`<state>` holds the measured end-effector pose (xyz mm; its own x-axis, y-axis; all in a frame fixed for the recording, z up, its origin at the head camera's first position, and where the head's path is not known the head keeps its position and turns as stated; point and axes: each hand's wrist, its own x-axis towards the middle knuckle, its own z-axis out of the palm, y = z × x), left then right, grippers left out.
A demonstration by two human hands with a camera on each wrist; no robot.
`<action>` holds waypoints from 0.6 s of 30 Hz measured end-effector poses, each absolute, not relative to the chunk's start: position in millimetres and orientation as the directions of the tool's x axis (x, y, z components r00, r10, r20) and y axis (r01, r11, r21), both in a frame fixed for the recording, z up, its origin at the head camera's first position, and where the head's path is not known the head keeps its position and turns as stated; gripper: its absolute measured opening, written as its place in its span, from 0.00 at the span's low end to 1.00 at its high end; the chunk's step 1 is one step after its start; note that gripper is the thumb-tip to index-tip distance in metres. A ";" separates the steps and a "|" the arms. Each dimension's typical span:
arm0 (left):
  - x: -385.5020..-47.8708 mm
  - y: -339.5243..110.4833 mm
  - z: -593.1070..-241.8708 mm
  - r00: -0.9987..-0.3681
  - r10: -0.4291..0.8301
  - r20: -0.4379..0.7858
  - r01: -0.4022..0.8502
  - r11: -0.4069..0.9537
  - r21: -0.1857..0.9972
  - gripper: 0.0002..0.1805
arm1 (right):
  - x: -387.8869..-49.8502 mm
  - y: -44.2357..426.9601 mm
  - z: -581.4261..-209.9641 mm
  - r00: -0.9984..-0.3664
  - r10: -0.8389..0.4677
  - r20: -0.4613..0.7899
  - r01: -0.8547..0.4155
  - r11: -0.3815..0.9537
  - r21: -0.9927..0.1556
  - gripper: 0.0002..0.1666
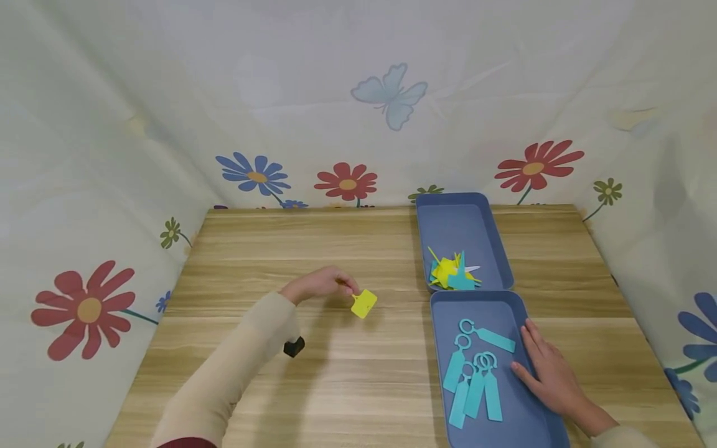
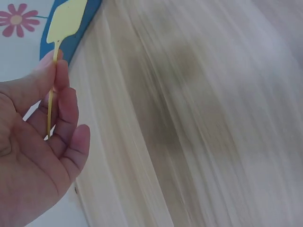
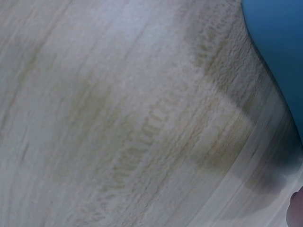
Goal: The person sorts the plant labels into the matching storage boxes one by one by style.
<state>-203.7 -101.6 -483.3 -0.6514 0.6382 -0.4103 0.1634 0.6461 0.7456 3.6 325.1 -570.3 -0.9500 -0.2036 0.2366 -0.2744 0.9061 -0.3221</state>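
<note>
My left hand [image 1: 327, 283] pinches the thin stem of a yellow plant label [image 1: 364, 303] between thumb and fingers, above the table left of the trays. In the left wrist view the label's flat head [image 2: 67, 20] points up and its stem runs down across the palm. My right hand [image 1: 551, 370] rests on the right rim of the near blue tray [image 1: 523, 429], fingers straight, thumb over the inside. Several teal hanging tags [image 1: 475, 392] with ring hooks lie in that tray. The right wrist view catches only a fingertip [image 3: 296, 210] and the tray's outer wall [image 3: 279, 52].
A second blue tray [image 1: 456, 224] stands behind the near one, touching it. At its near end lies a pile of yellow, teal and white labels [image 1: 455, 272]. A flowered cloth [image 1: 269, 112] hangs behind the wooden table [image 1: 313, 239]. A small black object [image 1: 294, 346] shows at the left wrist.
</note>
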 end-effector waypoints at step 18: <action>-216.9 -25.3 -487.3 -0.711 0.593 -0.378 -0.130 0.418 0.899 0.16 | 3.5 325.5 -571.3 -0.957 -0.186 0.224 -0.252 0.914 -0.318 0.42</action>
<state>-216.9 -25.3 -487.3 -0.7111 0.5927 -0.3781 -0.1299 0.4177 0.8992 3.5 325.5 -571.3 -0.9567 -0.1862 0.2238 -0.2523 0.9139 -0.3179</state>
